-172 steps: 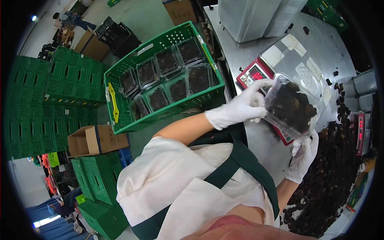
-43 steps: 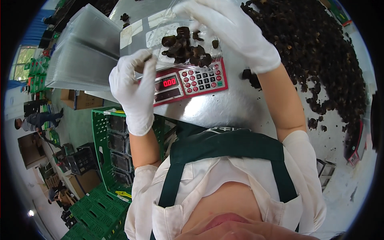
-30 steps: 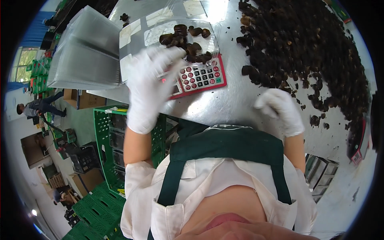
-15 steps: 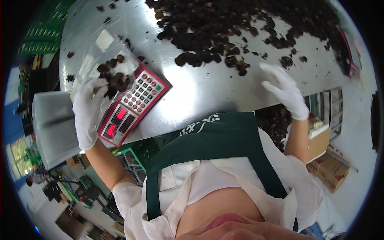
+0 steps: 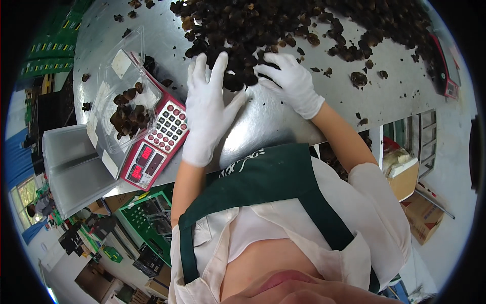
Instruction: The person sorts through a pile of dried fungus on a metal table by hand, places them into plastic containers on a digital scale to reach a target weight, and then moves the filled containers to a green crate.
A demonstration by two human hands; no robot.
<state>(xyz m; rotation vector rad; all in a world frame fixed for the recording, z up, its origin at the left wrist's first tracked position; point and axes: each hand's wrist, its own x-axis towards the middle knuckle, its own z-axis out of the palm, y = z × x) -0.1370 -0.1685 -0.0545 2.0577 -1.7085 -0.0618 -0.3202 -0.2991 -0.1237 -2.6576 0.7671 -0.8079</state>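
Both my hands wear white gloves and reach to the near edge of a heap of dark brown, dried-mushroom-like pieces (image 5: 253,30) on the metal table (image 5: 324,101). My left hand (image 5: 207,109) lies with fingers spread and thumb out, its fingertips touching the pieces. From the other side, my right hand (image 5: 293,83) meets the same edge, thumb and fingers apart around a few pieces. Left of my left hand, a red scale (image 5: 174,119) with a keypad and lit red display carries a clear plastic clamshell box (image 5: 104,96). A small cluster of mushroom-like pieces (image 5: 129,119) sits in it.
Stacked clear plastic sheets or lids (image 5: 76,167) stand at the table's left edge. Another red-edged device (image 5: 448,86) is at the far right. Green crates (image 5: 53,45) stand beyond the left side, and a cardboard box (image 5: 422,218) is on the right floor.
My left hand has left the box on the scale and moved right to the heap. My right hand has moved left to the heap. The box now lies farther left on the scale.
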